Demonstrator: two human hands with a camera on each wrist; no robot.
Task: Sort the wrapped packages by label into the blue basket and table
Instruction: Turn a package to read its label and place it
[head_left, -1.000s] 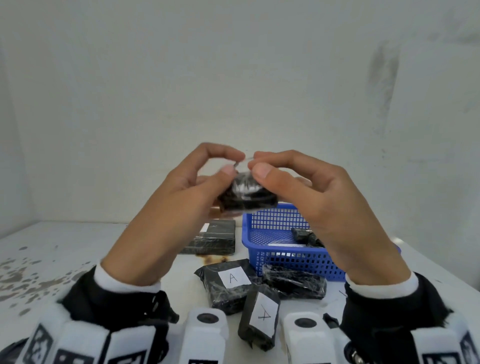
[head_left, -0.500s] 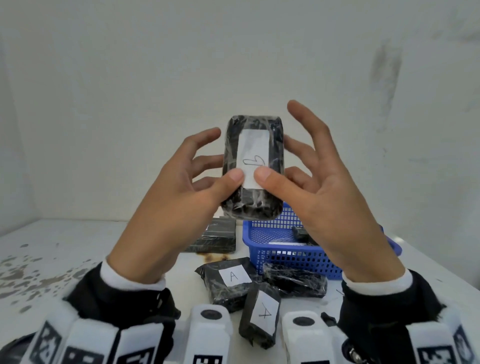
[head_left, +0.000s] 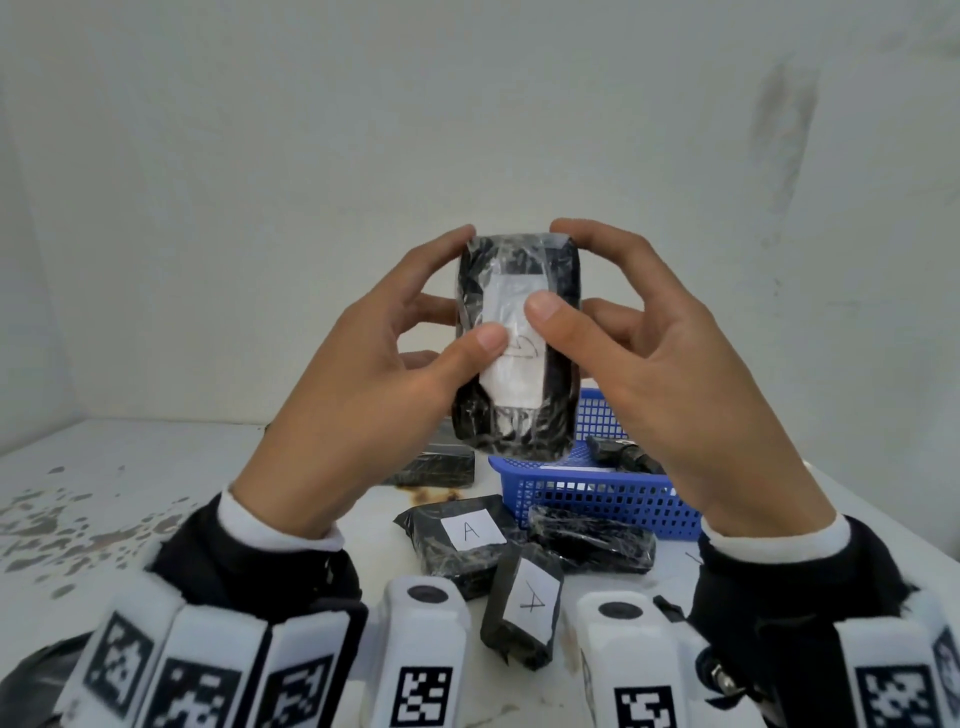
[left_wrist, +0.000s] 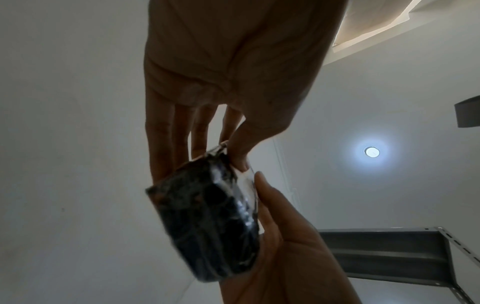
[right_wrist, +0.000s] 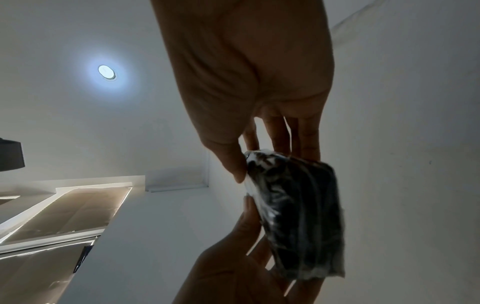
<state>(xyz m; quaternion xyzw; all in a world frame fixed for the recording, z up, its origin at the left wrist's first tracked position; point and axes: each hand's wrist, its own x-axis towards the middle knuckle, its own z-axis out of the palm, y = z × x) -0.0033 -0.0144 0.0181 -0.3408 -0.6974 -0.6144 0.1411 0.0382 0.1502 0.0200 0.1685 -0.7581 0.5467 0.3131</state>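
Observation:
I hold a black wrapped package (head_left: 517, 415) upright in front of me, its white label (head_left: 511, 364) facing me. My left hand (head_left: 363, 384) grips its left side with the thumb on the label. My right hand (head_left: 670, 374) grips its right side, thumb also on the label. The wrist views show the same package (left_wrist: 210, 222) (right_wrist: 298, 214) pinched between thumbs and fingers of both hands. Below stands the blue basket (head_left: 597, 488) with a black package (head_left: 621, 454) inside. Two packages marked A (head_left: 462, 540) (head_left: 524, 608) lie on the table.
An unlabelled-side black package (head_left: 592, 540) lies against the basket's front. Another dark package (head_left: 431, 467) lies farther back, left of the basket. The white table (head_left: 156, 483) has flaked paint patches at the left. A white wall rises close behind.
The package went from lying flat between my fingertips to standing upright with its label toward me. My fingers, spread half a second ago, now curl over its top corners, and both thumbs slid up the label.

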